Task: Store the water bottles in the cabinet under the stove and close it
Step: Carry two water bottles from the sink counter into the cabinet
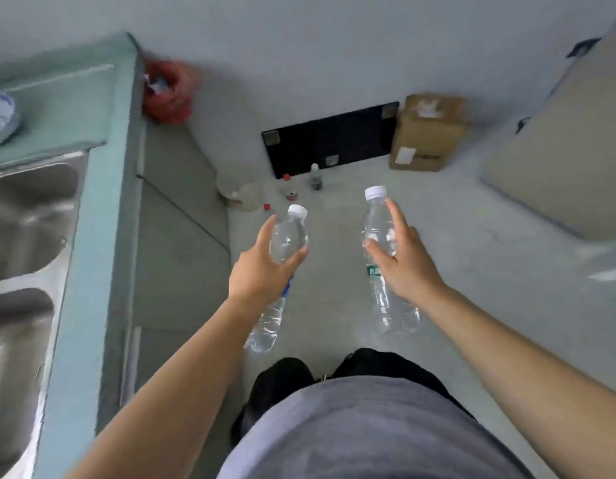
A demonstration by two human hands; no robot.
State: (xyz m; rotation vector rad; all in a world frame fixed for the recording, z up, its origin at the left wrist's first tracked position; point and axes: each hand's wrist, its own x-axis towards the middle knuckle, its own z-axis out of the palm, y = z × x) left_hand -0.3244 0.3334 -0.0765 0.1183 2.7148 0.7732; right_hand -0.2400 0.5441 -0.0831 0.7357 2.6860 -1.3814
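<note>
The person stood over the floor (455, 216) with a water bottle in each hand, one carried per hand, most likely so both could go to the cabinet in a single trip. The left hand (261, 267) gripped the left bottle (286, 236) around its upper body, fingers (267, 228) curled on one side and thumb pressed on the other, cap pointing away and the base hanging back toward the wrist. The right hand (408, 261) held the right bottle (381, 233) more loosely, fingers (396, 212) only half closed along its side, thumb across the clear wall just above the green label. Both bottles were off the floor, well apart from each other. Left of the left fingers ran the counter (92, 216) with its sink (26, 209), and below its edge the cabinet doors (182, 216) looked closed; which one sat under the stove I could not tell, as no stove showed. Beyond the fingers, small bottles (289, 188) stood on the floor near a cardboard box (427, 133)
</note>
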